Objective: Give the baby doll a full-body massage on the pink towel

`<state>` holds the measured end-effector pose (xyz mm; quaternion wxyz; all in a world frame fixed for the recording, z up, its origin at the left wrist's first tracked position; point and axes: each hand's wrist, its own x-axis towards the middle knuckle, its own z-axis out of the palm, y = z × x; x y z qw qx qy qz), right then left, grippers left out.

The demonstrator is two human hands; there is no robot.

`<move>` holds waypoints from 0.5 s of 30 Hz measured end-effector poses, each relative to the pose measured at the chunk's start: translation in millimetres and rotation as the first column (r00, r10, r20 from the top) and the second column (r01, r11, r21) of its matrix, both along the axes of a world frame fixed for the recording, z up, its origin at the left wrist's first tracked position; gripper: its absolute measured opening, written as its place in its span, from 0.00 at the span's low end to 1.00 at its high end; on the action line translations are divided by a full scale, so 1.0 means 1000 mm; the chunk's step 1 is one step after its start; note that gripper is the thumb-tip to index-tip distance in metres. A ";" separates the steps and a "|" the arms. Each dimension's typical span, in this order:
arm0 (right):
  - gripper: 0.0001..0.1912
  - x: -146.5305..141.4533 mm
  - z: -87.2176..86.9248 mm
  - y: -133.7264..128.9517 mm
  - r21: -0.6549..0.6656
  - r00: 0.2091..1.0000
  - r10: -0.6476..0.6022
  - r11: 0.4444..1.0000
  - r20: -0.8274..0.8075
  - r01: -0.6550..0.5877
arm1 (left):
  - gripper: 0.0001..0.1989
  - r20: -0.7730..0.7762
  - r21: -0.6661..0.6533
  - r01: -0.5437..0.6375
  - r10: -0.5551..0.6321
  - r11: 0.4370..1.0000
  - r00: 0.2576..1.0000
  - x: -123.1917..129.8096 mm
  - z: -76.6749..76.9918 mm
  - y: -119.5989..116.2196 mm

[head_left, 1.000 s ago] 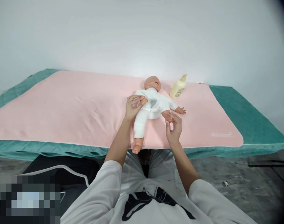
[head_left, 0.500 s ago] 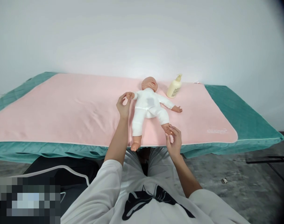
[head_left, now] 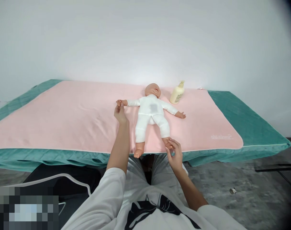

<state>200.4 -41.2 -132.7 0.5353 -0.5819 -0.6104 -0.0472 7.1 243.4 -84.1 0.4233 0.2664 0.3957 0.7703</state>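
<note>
Mid-frame, the doll's arm is held outstretched, seemingly for straightness, by the left hand, fingers pinched; below, a foot is lightly gripped by the right hand, fingers half-curled.

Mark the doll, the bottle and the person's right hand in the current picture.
Doll (head_left: 149, 110): head view, on its white torso.
Bottle (head_left: 176, 95): head view, on its body, below the pump top.
Right hand (head_left: 175, 157): head view, on the middle of the hand.

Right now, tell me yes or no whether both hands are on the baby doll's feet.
No, the right hand holds one baby doll foot, but the left hand holds a baby doll hand.
</note>
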 end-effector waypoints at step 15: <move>0.20 -0.002 -0.009 0.003 0.002 1.000 -0.001 1.000 -0.017 0.001 | 0.12 -0.021 -0.062 0.015 -0.016 0.998 1.000 -0.004 -0.011 0.009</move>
